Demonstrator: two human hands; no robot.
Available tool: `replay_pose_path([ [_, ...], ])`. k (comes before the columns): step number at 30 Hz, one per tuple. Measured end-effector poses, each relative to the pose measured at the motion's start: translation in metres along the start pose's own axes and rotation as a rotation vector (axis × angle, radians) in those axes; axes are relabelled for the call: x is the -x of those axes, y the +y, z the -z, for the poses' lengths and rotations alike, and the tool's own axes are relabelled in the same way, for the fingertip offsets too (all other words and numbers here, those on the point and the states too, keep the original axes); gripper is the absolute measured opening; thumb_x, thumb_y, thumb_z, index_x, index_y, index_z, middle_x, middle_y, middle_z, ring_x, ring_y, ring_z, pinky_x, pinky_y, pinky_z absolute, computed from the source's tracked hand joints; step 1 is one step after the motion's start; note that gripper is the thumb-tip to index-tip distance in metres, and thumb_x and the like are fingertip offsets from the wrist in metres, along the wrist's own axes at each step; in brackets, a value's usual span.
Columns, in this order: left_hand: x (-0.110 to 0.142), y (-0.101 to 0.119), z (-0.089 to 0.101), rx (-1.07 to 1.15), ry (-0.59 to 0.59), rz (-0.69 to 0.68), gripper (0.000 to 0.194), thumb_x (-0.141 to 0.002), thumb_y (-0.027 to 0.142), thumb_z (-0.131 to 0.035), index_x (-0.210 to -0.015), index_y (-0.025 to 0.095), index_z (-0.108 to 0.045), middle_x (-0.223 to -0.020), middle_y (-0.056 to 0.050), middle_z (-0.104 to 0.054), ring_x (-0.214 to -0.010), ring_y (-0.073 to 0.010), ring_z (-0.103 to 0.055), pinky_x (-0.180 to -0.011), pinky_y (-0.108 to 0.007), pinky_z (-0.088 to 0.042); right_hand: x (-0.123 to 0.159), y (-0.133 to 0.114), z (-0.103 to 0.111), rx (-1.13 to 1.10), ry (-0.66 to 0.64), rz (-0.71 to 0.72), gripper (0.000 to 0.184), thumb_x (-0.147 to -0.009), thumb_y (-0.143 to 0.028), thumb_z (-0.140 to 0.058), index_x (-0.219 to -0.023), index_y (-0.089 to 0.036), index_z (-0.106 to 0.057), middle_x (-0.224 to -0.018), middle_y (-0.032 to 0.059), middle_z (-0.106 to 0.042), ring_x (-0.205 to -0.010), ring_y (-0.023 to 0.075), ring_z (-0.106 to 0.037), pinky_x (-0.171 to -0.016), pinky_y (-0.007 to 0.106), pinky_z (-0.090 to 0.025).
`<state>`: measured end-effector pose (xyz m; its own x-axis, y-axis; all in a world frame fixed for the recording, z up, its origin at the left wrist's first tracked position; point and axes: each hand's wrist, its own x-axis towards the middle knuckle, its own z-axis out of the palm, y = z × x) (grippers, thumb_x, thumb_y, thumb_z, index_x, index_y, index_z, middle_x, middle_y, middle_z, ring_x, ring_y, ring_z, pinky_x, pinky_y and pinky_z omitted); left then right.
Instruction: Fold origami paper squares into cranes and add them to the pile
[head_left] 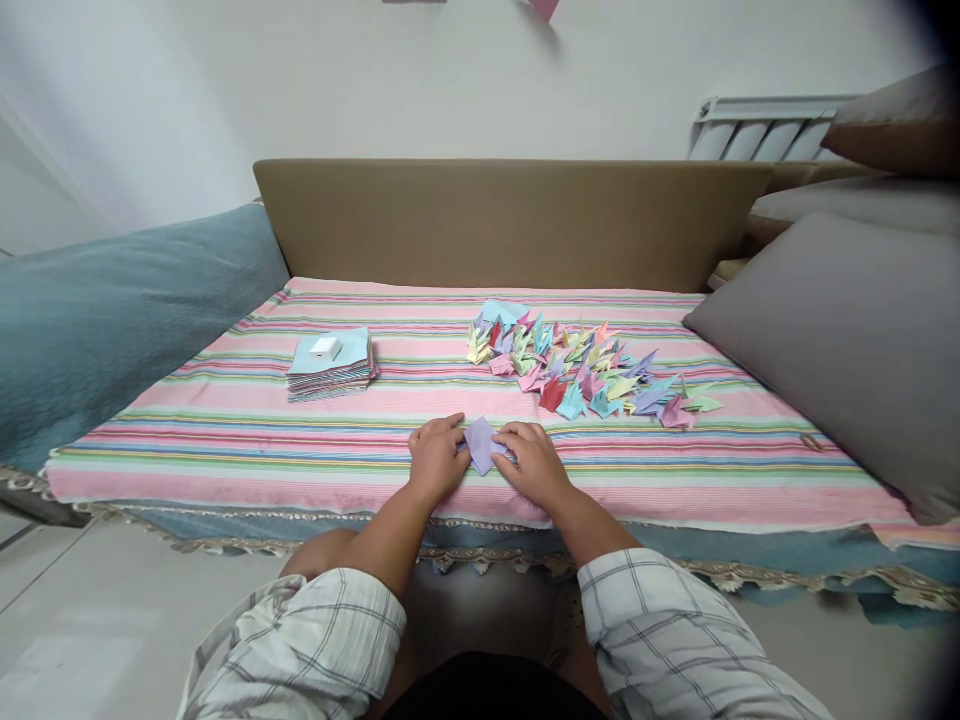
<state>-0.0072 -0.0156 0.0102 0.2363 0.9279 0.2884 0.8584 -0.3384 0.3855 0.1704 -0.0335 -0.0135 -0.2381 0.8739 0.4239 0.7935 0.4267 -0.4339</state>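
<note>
A piece of purple origami paper (481, 446), folded into a pointed diamond, lies on the striped cover in front of me. My left hand (436, 456) has its left edge between thumb and fingers. On the opposite edge, the fingers of my right hand (534, 462) are closed, partly hiding that side. Beyond my hands lies a spread of folded paper cranes (577, 370) in many colours. To the left stands a stack of square paper sheets (334, 382) with a small white box (326, 348) on top.
The striped cover (225, 440) lies over a sofa seat with a brown backrest (510, 225). A grey cushion (840, 340) leans at the right, near a small ring-like item (811, 442). A blue-covered armrest (142, 310) bounds the left side.
</note>
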Motion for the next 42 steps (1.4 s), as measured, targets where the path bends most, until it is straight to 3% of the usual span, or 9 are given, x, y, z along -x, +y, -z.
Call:
replay_pose_path([
  [8, -0.0008, 0.0007, -0.0012, 0.000, 0.006, -0.101, 0.014, -0.076, 0.028, -0.055, -0.078, 0.026, -0.069, -0.127, 0.002, -0.055, -0.114, -0.0251, -0.046, -0.093, -0.043, -0.035, -0.0033, 0.0028, 0.0016, -0.004, -0.067, -0.008, 0.031, -0.080, -0.032, -0.058, -0.109, -0.022, -0.061, -0.102, 0.0062, -0.059, -0.095, 0.0216, -0.048, -0.086, 0.035, -0.037],
  [14, -0.0006, 0.0003, -0.0022, -0.029, -0.041, -0.182, 0.017, -0.074, 0.026, -0.057, -0.086, 0.027, -0.068, -0.129, 0.000, -0.053, -0.115, -0.0251, -0.046, -0.095, -0.044, -0.035, -0.0037, 0.0032, 0.0019, -0.006, -0.078, 0.002, 0.031, -0.080, -0.032, -0.058, -0.109, -0.023, -0.061, -0.102, 0.0059, -0.059, -0.096, 0.0212, -0.049, -0.086, 0.035, -0.037],
  [21, -0.0005, 0.0012, -0.0010, -0.042, -0.074, -0.174, 0.020, -0.071, 0.023, -0.058, -0.088, 0.027, -0.067, -0.132, 0.001, -0.050, -0.117, -0.0252, -0.045, -0.096, -0.045, -0.034, -0.0041, 0.0032, 0.0033, -0.002, -0.082, -0.006, 0.031, -0.080, -0.033, -0.058, -0.109, -0.022, -0.061, -0.103, 0.0060, -0.061, -0.096, 0.0205, -0.049, -0.086, 0.034, -0.037],
  [32, -0.0065, 0.0052, 0.0006, 0.119, -0.066, -0.077, 0.017, -0.076, 0.029, -0.059, -0.089, 0.029, -0.069, -0.123, 0.001, -0.058, -0.112, -0.0226, -0.050, -0.098, -0.042, -0.033, -0.0042, 0.0036, 0.0044, -0.010, -0.087, 0.025, 0.025, -0.082, -0.029, -0.056, -0.105, -0.021, -0.063, -0.103, 0.0061, -0.062, -0.096, 0.0200, -0.052, -0.086, 0.035, -0.038],
  [42, -0.0058, 0.0040, 0.0001, 0.099, -0.032, -0.136, 0.021, -0.075, 0.030, -0.061, -0.095, 0.029, -0.068, -0.131, -0.001, -0.050, -0.118, -0.0241, -0.043, -0.099, -0.043, -0.032, -0.0033, 0.0008, 0.0042, -0.006, -0.057, -0.007, 0.025, -0.079, -0.029, -0.062, -0.102, -0.020, -0.065, -0.098, 0.0062, -0.061, -0.095, 0.0210, -0.050, -0.086, 0.035, -0.039],
])
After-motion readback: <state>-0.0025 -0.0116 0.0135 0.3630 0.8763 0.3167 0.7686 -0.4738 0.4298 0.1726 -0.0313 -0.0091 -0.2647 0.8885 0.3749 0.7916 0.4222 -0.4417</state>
